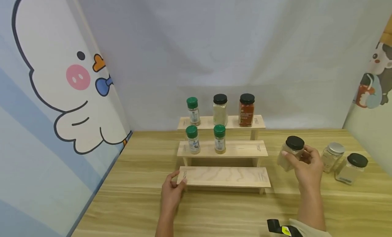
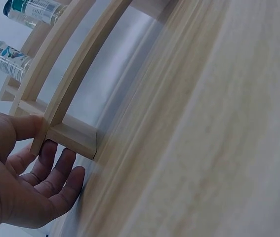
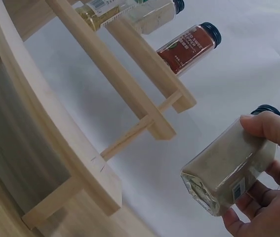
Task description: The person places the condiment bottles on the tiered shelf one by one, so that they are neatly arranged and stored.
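Note:
My right hand (image 1: 309,167) grips a square clear spice jar (image 3: 228,163) of pale powder with a black lid, held tilted to the right of a three-step wooden rack (image 1: 223,175). In the right wrist view the thumb lies along one side, the fingers on the other. My left hand (image 1: 172,191) pinches the left end of the lowest step, its thumb on top and fingers beneath, as the left wrist view shows. On the middle step stand two green-capped jars (image 1: 193,143). The top step bears another green-capped jar (image 1: 193,115), a pale powder jar (image 1: 220,114) and a red pepper jar (image 1: 246,112).
On the wood-grain table (image 1: 137,209), right of my right hand, stand a silver-lidded jar (image 1: 330,158) and a black-lidded jar (image 1: 349,172). A pale curtain (image 1: 232,43) hangs behind the rack. Walls with cartoon prints flank the table.

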Available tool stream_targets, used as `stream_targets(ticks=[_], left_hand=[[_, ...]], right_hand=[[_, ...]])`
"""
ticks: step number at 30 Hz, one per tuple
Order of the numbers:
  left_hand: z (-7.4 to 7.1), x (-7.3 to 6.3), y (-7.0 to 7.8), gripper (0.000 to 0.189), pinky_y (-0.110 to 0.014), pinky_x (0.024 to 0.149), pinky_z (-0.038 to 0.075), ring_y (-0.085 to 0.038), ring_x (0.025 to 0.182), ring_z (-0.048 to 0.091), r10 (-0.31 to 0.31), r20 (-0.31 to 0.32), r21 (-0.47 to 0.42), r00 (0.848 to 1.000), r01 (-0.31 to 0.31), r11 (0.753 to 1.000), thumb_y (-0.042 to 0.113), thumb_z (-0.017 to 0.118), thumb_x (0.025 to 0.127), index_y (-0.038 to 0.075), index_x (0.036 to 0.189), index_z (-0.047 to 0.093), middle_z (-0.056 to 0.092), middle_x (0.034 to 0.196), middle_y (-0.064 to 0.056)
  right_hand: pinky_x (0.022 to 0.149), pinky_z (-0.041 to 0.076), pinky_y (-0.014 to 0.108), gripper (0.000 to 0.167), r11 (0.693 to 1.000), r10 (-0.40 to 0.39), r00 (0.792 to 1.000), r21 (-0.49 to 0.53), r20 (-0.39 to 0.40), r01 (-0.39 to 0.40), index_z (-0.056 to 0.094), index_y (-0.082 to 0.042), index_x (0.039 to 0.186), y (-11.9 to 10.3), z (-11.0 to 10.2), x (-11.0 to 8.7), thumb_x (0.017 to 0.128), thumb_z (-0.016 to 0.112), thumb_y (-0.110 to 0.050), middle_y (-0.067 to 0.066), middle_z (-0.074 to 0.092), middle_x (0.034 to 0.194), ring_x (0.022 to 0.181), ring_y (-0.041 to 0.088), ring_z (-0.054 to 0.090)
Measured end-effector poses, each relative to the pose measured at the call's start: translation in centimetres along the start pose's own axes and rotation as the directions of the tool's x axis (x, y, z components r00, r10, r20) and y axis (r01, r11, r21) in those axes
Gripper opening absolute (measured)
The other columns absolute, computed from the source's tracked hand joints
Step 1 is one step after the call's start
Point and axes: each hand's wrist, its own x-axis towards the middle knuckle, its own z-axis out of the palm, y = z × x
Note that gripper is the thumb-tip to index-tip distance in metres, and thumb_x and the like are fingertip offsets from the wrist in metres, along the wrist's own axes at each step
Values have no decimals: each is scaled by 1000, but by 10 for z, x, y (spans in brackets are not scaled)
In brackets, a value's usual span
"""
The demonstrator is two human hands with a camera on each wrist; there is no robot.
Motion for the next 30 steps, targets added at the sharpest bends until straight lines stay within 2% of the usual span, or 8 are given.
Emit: stream_targets(ticks=[4, 13, 22, 30], left_hand=[[0, -1, 1, 43, -23, 46, 37, -11, 52, 43, -4, 8, -2, 1000, 4, 1000, 8, 67, 85, 2, 125, 54, 54, 67, -6], [0, 1, 0, 43, -23, 45, 36, -10, 50, 42, 6, 3, 1, 1000, -6, 1000, 8, 68, 84, 2, 125, 54, 52, 66, -5], [-1, 2, 0, 43, -24, 46, 36, -11, 51, 42, 7, 8, 3, 1000, -7, 1000, 9, 68, 84, 3, 124, 55, 52, 66, -6], [-1, 0, 0, 43, -24, 46, 37, -12, 52, 43, 1, 9, 11, 1000, -1, 1000, 9, 67, 85, 3, 126, 54, 52, 67, -6]], right_hand=[[74, 36, 25, 44, 999, -14, 1000, 46, 10, 13, 52, -17, 114, -7, 6, -2, 78, 75, -8, 0, 48, 103, 90, 11, 42], [76, 33, 29, 39, 989, -117, 993, 93, 21, 115, 57, -13, 107, -19, 20, -4, 75, 75, 0, 2, 50, 96, 90, 12, 43], [75, 41, 23, 41, 971, -210, 969, 148, 133, 190, 58, -9, 110, -30, 35, -5, 75, 75, 3, 2, 52, 101, 94, 14, 45], [77, 41, 26, 42, 963, -258, 945, 139, 202, 233, 57, -6, 114, -37, 55, -5, 76, 75, 0, 2, 53, 101, 93, 15, 45]])
